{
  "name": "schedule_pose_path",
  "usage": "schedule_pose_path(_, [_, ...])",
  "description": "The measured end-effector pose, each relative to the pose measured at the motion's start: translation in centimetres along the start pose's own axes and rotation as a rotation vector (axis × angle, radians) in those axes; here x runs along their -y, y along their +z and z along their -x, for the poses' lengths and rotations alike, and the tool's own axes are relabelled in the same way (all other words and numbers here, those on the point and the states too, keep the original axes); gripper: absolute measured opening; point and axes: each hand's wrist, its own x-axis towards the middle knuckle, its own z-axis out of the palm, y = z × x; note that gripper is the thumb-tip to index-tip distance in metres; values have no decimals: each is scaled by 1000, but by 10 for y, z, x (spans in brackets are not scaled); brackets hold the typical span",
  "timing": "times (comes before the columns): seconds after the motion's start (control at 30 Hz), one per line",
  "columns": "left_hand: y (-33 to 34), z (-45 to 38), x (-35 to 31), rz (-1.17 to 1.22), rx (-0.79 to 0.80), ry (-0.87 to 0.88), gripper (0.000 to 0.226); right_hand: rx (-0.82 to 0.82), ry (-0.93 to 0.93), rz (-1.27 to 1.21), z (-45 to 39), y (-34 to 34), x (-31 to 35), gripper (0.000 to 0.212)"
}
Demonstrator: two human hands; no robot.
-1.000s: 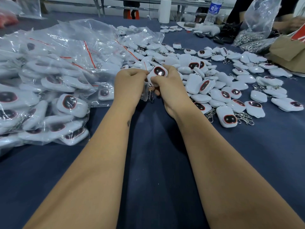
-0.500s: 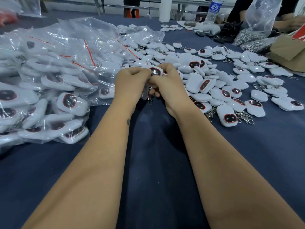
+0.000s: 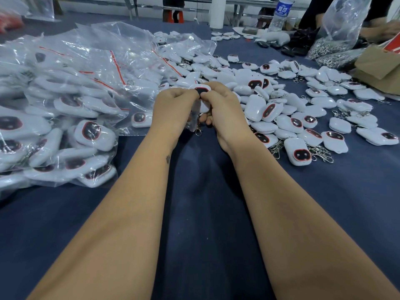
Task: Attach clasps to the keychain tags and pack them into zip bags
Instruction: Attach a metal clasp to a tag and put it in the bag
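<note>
Head view: my left hand and right hand meet over the middle of the bench, and the fingers of both are curled, pinching one white tag between them. Its clasp hangs below. Bagged tags lie toward the left edge, loose tags toward the right.

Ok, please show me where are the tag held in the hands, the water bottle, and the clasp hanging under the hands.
held tag [image 3: 202, 91]: head view, on its dark screen.
water bottle [image 3: 281, 14]: head view, on its blue label.
clasp [image 3: 198, 132]: head view, on the metal hook below the hands.
</note>
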Motion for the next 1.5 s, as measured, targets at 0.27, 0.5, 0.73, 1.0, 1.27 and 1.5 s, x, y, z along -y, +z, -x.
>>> schedule_pose_path(0.27, [1, 0, 0, -57, -21, 3, 30, -30, 6, 66, -3, 0, -2, 20])
schedule_pose_path(0.5, [0, 0, -1, -99, 7, 16, 27, -19, 34, 33, -3, -1, 0, 20])
schedule_pose_path(0.73, [0, 1, 0, -123, -37, 35, 10, -12, 44, 65, -3, -2, -1, 23])
schedule_pose_path(1.0, [1, 3, -3, -67, -81, 38, 16, -30, 16, 126, -5, -1, -4, 28])
schedule_pose_path(1.27, [-6, -6, 3, -175, -242, 128, 32, -149, -7, -338, -6, -3, 3, 20])
schedule_pose_path(1.5, [-7, -7, -1, -212, -190, 69, 41, 38, -2, -515, -1, -2, 6, 23])
